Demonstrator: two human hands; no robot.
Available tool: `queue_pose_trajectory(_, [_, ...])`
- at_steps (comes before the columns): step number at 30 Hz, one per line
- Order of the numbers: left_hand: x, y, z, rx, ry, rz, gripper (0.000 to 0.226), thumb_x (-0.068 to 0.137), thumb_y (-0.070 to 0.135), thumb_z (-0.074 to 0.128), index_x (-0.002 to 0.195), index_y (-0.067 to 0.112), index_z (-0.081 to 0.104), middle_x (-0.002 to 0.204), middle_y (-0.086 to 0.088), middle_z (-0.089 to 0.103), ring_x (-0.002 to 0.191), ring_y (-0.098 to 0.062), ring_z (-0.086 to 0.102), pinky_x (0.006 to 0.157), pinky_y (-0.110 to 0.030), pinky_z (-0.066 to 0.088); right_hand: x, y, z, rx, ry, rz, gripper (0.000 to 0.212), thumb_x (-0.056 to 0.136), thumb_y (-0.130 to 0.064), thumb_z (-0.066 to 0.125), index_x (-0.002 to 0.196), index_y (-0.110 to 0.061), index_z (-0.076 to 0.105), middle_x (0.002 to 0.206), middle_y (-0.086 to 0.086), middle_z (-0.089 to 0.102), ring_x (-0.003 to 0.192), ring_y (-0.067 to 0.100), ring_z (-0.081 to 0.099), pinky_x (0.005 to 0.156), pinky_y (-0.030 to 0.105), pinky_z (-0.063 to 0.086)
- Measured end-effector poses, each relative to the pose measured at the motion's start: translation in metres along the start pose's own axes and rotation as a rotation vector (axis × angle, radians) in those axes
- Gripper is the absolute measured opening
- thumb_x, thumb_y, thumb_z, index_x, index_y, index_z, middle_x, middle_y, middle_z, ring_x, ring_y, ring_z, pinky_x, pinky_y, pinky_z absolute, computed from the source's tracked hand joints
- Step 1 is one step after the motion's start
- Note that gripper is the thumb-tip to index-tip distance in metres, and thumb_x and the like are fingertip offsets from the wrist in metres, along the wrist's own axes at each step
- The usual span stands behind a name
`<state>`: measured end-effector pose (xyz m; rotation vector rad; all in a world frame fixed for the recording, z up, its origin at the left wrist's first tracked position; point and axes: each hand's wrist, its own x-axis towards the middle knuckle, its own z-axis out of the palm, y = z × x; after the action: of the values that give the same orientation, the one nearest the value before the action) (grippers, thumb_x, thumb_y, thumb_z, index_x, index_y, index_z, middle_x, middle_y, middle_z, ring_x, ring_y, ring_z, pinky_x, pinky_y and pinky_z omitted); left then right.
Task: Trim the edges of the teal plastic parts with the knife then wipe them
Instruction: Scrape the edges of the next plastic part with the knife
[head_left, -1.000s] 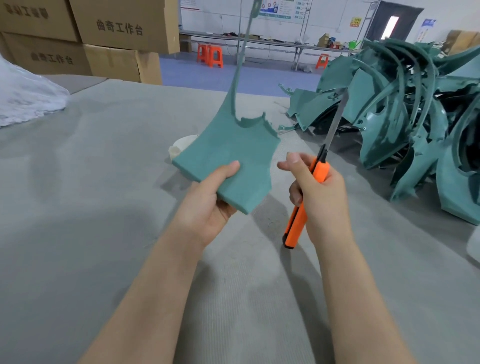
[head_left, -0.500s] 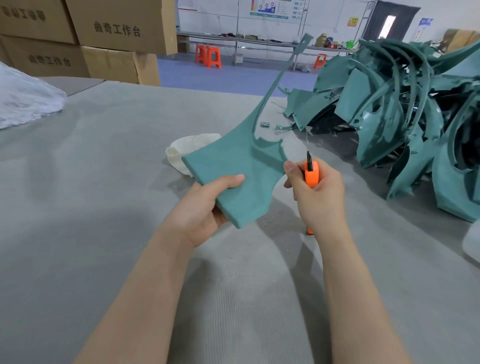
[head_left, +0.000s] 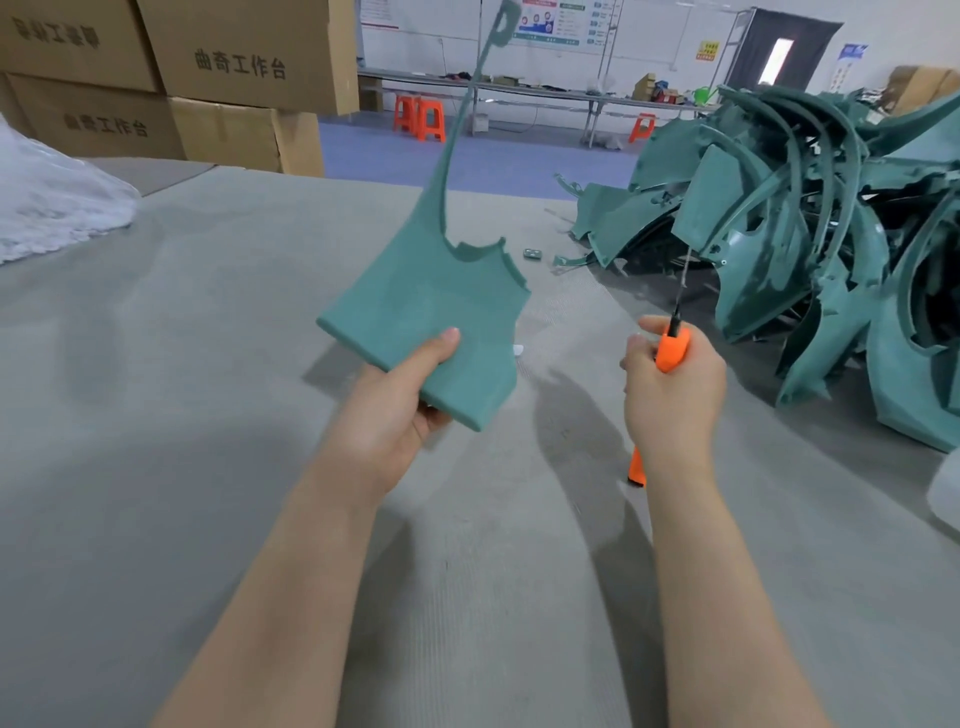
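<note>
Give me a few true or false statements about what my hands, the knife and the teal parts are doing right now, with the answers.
1. The left hand holds a teal plastic part up above the table. True.
2. The right hand grips a blue-handled knife. False: the handle is orange.
3. The knife's blade is cutting into the held part. False: the blade points up, clear of the part.
4. A pile of teal parts lies on the table at the right. True.
5. Stacked cardboard boxes stand at the far left. True.

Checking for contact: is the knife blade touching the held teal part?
No, the orange-handled knife stands apart from the flat teal plastic part.
</note>
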<state>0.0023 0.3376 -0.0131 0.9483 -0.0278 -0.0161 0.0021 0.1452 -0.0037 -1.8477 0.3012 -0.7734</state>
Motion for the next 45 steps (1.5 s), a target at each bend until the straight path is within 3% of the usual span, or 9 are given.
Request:
queue_pose_trajectory(4, [-0.003,0.0,0.005,0.019,-0.003,0.048,0.037,0.072,0.02,0.069,0.108,0.021,0.063,0.101,0.006,0.074,0.092,-0.01,0.07,0.066,-0.029,0.058,-0.001,-0.003,0.001,0.006,-0.078,-0.002,0.032,0.091,-0.014,0.06,0.121,-0.023,0.055,0.107,-0.002,0.066,0.093,0.014,0.063,0.085,0.044,0.052])
queue_pose_trajectory(6, [-0.003,-0.001,0.006,0.027,-0.002,0.056,0.037,0.07,0.022,0.069,0.107,0.021,0.063,0.1,0.006,0.074,0.091,-0.01,0.07,0.067,-0.029,0.058,-0.001,-0.003,0.001,-0.001,-0.08,-0.006,0.008,0.092,-0.02,0.06,0.098,-0.025,0.059,0.08,-0.003,0.068,0.067,-0.004,0.059,0.071,0.031,0.046])
queue_pose_trajectory(9, [-0.004,-0.002,0.006,0.036,-0.012,0.054,0.037,0.071,0.022,0.069,0.107,0.021,0.063,0.102,0.006,0.074,0.093,-0.011,0.07,0.068,-0.029,0.058,-0.004,-0.005,-0.001,0.009,-0.1,-0.011,0.013,0.093,-0.016,0.054,0.086,-0.025,0.06,0.061,-0.006,0.061,0.047,-0.003,0.052,0.059,0.026,0.041])
queue_pose_trajectory(15, [-0.006,-0.003,0.009,0.058,-0.03,0.06,0.043,0.065,0.025,0.07,0.107,0.021,0.064,0.104,0.004,0.073,0.097,-0.014,0.07,0.071,-0.032,0.058,-0.016,-0.017,0.003,0.199,-0.358,0.005,0.014,0.092,-0.015,0.062,0.103,-0.017,0.069,0.087,-0.008,0.072,0.054,-0.003,0.049,0.063,0.017,0.04])
queue_pose_trajectory(19, [-0.009,-0.003,0.009,0.118,-0.083,0.086,0.04,0.072,0.027,0.068,0.111,0.02,0.064,0.108,0.002,0.072,0.101,-0.017,0.069,0.075,-0.034,0.058,-0.027,-0.023,0.011,0.18,-0.516,-0.048,0.011,0.09,-0.021,0.066,0.084,-0.012,0.069,0.051,-0.019,0.055,0.048,-0.002,0.046,0.051,0.008,0.035])
queue_pose_trajectory(24, [-0.012,0.0,0.011,0.098,-0.133,0.043,0.057,0.077,0.026,0.065,0.131,0.012,0.053,0.123,-0.005,0.066,0.113,-0.024,0.063,0.09,-0.045,0.054,-0.027,-0.027,0.007,0.276,-0.559,-0.005,0.028,0.095,-0.015,0.059,0.068,-0.007,0.059,0.051,-0.002,0.051,0.046,0.009,0.042,0.05,0.019,0.036])
queue_pose_trajectory(31, [-0.011,0.004,0.012,-0.029,-0.134,0.015,0.049,0.077,0.022,0.064,0.125,0.015,0.057,0.118,-0.004,0.068,0.102,-0.017,0.068,0.071,-0.028,0.056,-0.026,-0.028,0.0,0.409,-0.541,0.081,0.023,0.097,-0.009,0.053,0.076,-0.011,0.062,0.054,-0.005,0.059,0.045,0.007,0.047,0.049,0.015,0.041])
queue_pose_trajectory(39, [-0.013,0.004,0.012,0.003,-0.144,0.025,0.05,0.078,0.023,0.063,0.127,0.014,0.055,0.12,-0.005,0.068,0.109,-0.022,0.065,0.078,-0.032,0.057,-0.029,-0.029,0.001,0.421,-0.584,0.091,0.018,0.096,-0.02,0.057,0.086,-0.01,0.068,0.065,-0.006,0.067,0.044,0.006,0.04,0.046,0.012,0.035])
queue_pose_trajectory(45, [-0.014,0.002,0.014,0.035,-0.143,0.014,0.045,0.074,0.023,0.064,0.119,0.015,0.06,0.112,-0.002,0.071,0.101,-0.018,0.069,0.072,-0.03,0.058,-0.027,-0.029,-0.001,0.351,-0.615,0.023,0.026,0.095,-0.011,0.056,0.069,-0.009,0.058,0.051,-0.008,0.053,0.046,0.006,0.038,0.048,0.015,0.033])
